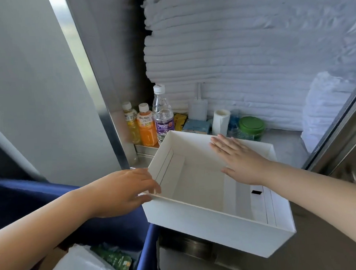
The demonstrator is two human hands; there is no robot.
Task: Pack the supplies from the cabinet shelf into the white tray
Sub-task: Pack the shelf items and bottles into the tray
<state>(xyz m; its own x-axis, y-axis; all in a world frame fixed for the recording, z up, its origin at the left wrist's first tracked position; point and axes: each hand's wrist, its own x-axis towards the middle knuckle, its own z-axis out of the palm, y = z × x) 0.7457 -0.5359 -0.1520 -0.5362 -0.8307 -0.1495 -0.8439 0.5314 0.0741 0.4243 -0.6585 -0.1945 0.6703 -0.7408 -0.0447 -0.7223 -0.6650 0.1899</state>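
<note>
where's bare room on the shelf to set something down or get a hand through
Bare steel shelf lies right of the green-lidded jar, up to the white bundle. The tray floor is bare too. The back row from the juice bottles to the jar is crowded.
</note>
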